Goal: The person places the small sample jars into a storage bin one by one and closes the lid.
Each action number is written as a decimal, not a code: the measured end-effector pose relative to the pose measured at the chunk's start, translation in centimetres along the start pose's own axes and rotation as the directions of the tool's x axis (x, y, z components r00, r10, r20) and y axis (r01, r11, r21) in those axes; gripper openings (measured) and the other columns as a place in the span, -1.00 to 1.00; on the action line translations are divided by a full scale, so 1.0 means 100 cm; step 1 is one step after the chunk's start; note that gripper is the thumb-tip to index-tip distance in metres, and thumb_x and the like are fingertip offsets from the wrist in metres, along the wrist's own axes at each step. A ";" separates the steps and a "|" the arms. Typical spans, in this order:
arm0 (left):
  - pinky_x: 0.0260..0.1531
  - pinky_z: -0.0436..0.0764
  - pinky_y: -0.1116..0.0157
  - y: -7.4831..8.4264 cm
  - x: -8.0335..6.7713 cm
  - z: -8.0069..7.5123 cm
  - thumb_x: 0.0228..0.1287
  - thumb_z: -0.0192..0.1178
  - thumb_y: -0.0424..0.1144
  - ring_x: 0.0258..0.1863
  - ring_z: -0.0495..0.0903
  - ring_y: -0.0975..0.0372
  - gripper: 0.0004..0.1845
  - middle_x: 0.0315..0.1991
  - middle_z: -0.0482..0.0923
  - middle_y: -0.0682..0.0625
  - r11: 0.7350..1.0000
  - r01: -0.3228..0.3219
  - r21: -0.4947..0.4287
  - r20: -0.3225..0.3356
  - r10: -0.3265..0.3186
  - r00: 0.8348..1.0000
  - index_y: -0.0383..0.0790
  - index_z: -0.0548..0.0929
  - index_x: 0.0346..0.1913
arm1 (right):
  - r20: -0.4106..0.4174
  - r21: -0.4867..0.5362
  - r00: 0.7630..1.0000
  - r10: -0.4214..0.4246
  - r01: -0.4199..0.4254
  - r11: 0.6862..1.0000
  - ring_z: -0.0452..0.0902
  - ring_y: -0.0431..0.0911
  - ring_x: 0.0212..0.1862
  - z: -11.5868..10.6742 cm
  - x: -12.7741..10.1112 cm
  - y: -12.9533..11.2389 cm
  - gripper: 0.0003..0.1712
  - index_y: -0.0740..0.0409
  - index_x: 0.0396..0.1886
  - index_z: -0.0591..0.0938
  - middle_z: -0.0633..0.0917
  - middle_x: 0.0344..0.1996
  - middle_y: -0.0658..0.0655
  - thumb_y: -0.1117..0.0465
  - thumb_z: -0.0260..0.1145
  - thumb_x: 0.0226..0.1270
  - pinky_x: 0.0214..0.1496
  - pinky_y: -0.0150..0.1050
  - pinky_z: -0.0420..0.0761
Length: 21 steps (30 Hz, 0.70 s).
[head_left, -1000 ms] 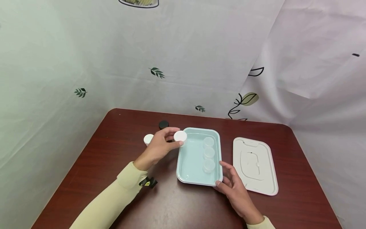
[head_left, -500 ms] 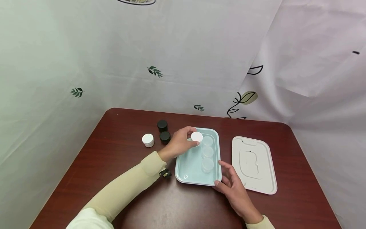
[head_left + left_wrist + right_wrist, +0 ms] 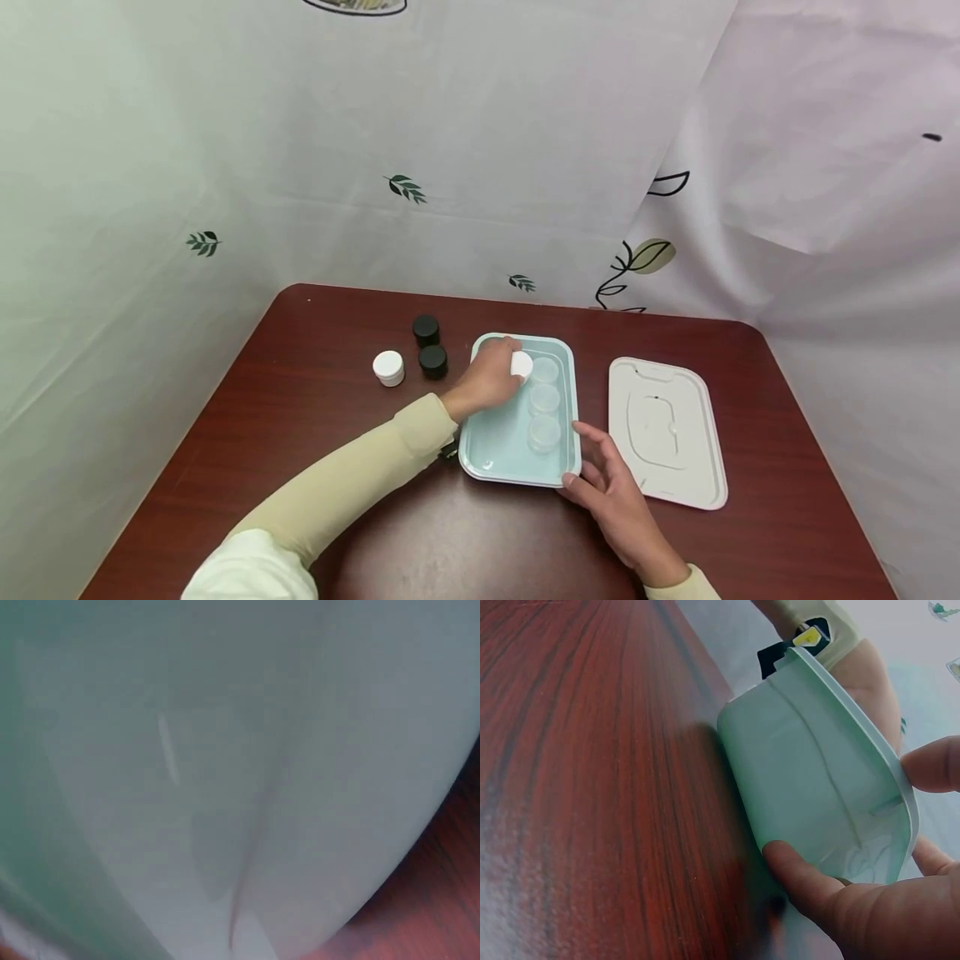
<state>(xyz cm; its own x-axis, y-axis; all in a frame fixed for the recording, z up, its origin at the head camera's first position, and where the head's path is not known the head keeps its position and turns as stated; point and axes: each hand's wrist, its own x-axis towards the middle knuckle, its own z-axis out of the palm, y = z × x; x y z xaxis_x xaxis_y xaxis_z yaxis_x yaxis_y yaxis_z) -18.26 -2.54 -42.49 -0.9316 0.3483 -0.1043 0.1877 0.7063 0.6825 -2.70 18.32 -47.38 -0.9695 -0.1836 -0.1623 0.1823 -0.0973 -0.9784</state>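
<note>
My left hand (image 3: 486, 380) reaches into the light blue plastic tub (image 3: 497, 450) and holds a small white-capped jar (image 3: 522, 365) near its far end. Along the tub's right side stand three translucent round jars (image 3: 544, 399) in a row; the held jar is just left of the farthest one. At the near right corner my right hand (image 3: 621, 504) grips the tub, thumb on one side and fingers on the other. In the right wrist view, fingertips meet the outer wall and rim of the tub (image 3: 810, 772). The left wrist view is filled by a blurred pale wall.
A white lid (image 3: 667, 433) lies flat to the right of the tub. Left of the tub stand another white jar (image 3: 388, 367) and two black jars, one nearer (image 3: 432, 362) and one farther (image 3: 427, 331). Patterned cloth (image 3: 465, 167) hangs behind the dark red-brown table (image 3: 285, 400).
My left hand has carried the white jar rightward over the rim and lowered it into the tub beside the translucent jars. My right hand has stayed at the corner.
</note>
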 end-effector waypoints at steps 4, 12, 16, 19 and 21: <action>0.29 0.58 0.01 0.001 0.003 0.002 0.38 0.23 -0.41 0.19 0.55 -0.04 -0.49 0.22 0.58 -0.31 0.998 -0.012 0.066 0.010 0.012 1.000 -0.45 0.47 0.35 | -0.009 -0.001 1.000 0.003 -0.003 1.000 0.53 0.04 0.38 0.001 0.000 0.000 -0.21 0.02 0.59 0.23 0.31 0.53 0.36 0.45 0.29 0.47 0.13 -0.18 0.74; -0.03 0.62 0.09 -0.003 0.011 0.008 0.17 0.23 -0.48 -0.10 0.48 0.05 -0.59 -0.06 0.56 -0.24 0.992 0.030 0.127 0.039 -0.035 0.999 -0.43 0.52 0.12 | -0.001 -0.008 1.000 -0.011 0.011 1.000 0.54 0.04 0.38 0.001 0.000 0.000 -0.21 0.04 0.60 0.22 0.30 0.54 0.37 0.45 0.28 0.48 0.14 -0.20 0.74; 0.17 0.61 0.04 0.001 0.008 0.007 0.21 0.22 -0.47 0.06 0.49 0.01 -0.44 0.12 0.54 -0.32 0.988 0.061 0.140 0.065 -0.070 0.995 -0.49 0.44 0.31 | 0.006 -0.009 1.000 -0.009 0.009 1.000 0.54 0.03 0.39 0.001 0.001 0.000 -0.21 0.04 0.61 0.20 0.28 0.55 0.36 0.43 0.27 0.50 0.15 -0.20 0.73; 0.26 0.58 0.01 0.002 0.006 0.006 0.26 0.21 -0.48 0.16 0.47 -0.02 -0.35 0.24 0.49 -0.35 0.990 0.065 0.125 0.076 -0.075 0.994 -0.50 0.37 0.43 | 0.005 -0.008 1.000 0.002 -0.002 1.000 0.52 0.05 0.40 0.001 0.000 -0.001 -0.21 0.03 0.61 0.20 0.28 0.55 0.35 0.43 0.28 0.49 0.15 -0.19 0.73; 0.30 0.56 0.01 0.005 0.003 0.005 0.29 0.20 -0.47 0.21 0.45 -0.03 -0.33 0.30 0.47 -0.37 0.992 0.058 0.115 0.078 -0.068 0.995 -0.50 0.34 0.47 | 0.000 -0.007 1.000 0.007 -0.007 1.000 0.52 0.08 0.40 0.001 0.000 -0.001 -0.20 0.02 0.60 0.21 0.29 0.55 0.36 0.44 0.28 0.49 0.15 -0.19 0.73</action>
<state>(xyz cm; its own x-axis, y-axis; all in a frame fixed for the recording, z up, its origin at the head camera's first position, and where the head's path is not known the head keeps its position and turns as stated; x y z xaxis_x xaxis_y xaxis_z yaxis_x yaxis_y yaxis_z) -18.32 -1.76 -42.57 -0.9149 0.3470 -0.2065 0.1675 0.7914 0.5879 -2.72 18.28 -47.22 -0.9682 -0.1844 -0.1691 0.1878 -0.0890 -0.9782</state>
